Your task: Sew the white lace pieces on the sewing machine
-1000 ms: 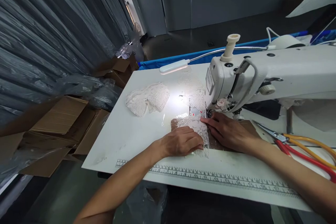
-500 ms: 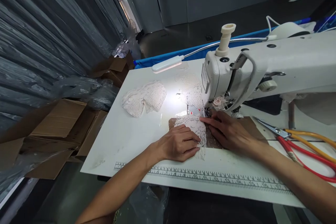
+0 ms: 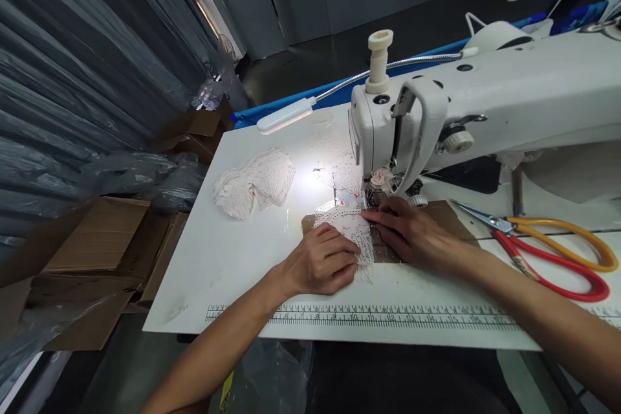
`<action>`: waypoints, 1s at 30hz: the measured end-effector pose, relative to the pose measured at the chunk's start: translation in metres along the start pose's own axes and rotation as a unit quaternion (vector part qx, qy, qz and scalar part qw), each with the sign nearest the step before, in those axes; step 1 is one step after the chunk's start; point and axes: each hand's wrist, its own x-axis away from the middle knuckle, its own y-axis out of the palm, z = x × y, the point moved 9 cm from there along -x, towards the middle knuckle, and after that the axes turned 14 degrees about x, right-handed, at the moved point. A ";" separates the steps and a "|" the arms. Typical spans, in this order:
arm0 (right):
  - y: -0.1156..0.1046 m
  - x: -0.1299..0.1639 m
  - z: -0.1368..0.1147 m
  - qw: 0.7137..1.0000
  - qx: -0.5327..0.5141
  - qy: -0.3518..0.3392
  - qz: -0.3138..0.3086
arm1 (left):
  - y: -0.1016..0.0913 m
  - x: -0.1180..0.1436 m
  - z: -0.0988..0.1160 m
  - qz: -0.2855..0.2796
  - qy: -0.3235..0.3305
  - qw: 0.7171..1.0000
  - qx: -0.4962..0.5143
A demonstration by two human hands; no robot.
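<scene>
An opened cardboard box (image 3: 92, 239) stands well to the left of the sewing machine (image 3: 485, 90), below tabletop level. On the white tabletop (image 3: 213, 259), left of the machine head, lies a two-lobed white lace piece (image 3: 255, 182). Nearer the machine, a slim lamp (image 3: 286, 115) on a flexible metal neck lights the surface. The left hand (image 3: 327, 259), in front and to the left of the machine head, rests with bent fingers on a scalloped lace panel (image 3: 348, 225); whether it pinches the fabric cannot be told. This panel lies just in front of the machine's needle area, partly over a brown sheet (image 3: 388, 253). Directly before the machine head, the right hand (image 3: 412, 229) extends its index fingertip onto the panel's right edge, the other fingers partly hidden; whether they pinch anything cannot be told. Scissors (image 3: 524, 228) with one orange and one red handle lie in front of the machine arm, blades pointing toward the right hand.
</scene>
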 end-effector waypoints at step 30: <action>-0.011 0.007 -0.015 0.997 0.018 -0.066 -0.018 | -0.010 -0.006 -0.012 0.015 -0.042 0.996 -0.075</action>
